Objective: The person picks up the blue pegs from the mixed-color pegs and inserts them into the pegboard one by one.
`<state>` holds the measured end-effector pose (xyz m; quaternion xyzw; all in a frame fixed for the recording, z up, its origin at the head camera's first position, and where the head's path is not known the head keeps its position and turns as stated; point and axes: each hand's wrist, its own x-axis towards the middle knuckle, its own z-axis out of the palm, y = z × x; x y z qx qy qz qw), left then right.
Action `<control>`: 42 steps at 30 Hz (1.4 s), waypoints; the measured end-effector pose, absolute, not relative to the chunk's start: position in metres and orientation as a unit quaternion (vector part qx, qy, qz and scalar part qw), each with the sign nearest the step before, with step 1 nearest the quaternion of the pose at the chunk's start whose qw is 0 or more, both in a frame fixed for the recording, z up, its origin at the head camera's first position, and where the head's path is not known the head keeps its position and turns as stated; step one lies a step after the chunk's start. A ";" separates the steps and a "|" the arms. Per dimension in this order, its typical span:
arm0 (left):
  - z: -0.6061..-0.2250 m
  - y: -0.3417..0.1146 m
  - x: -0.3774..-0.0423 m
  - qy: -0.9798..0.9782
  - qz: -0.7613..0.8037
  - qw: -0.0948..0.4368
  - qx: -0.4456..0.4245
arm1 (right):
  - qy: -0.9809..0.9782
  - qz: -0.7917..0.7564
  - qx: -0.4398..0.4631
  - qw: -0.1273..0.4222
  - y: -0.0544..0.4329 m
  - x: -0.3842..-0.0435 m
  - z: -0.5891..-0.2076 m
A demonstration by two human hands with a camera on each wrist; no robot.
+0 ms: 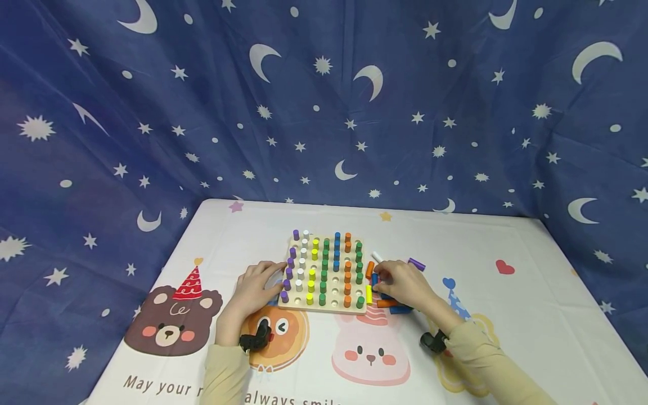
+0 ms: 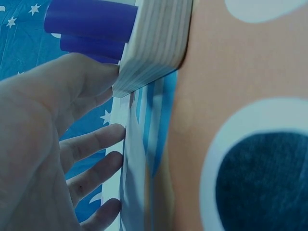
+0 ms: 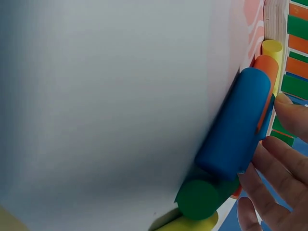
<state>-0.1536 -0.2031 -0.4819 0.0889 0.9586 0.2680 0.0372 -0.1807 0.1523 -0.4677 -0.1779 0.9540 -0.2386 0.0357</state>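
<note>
A wooden pegboard [image 1: 324,308] carries columns of purple, white, yellow, green, blue and orange pegs standing upright, with several holes bare. My left hand [image 1: 253,289] is at the board's left edge. Its thumb touches the board's side beside purple pegs [image 2: 91,19], while the other fingers spread apart below it. To the right of the board, my right hand [image 1: 407,284] is among loose pegs. Thumb and index finger pinch a blue peg [image 1: 374,279] at its two ends, low beside the board.
Around the right hand lie a yellow peg [image 1: 369,295], orange pegs [image 1: 387,303], a white peg [image 1: 377,257] and a purple peg [image 1: 417,264]. A larger-looking blue peg [image 3: 236,122] and a green peg [image 3: 198,199] show closer in the right wrist view. A starry blue curtain [image 1: 324,112] hangs behind.
</note>
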 end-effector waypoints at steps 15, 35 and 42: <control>-0.483 -0.203 -0.154 0.958 0.274 0.041 0.080 | 0.955 -0.236 -0.173 0.051 0.152 -0.184 -0.472; -0.480 -0.202 -0.153 0.957 0.277 0.041 0.083 | 0.948 -0.264 -0.172 0.044 0.153 -0.182 -0.474; -0.478 -0.202 -0.152 0.957 0.274 0.040 0.085 | 0.943 -0.282 -0.169 0.045 0.152 -0.180 -0.473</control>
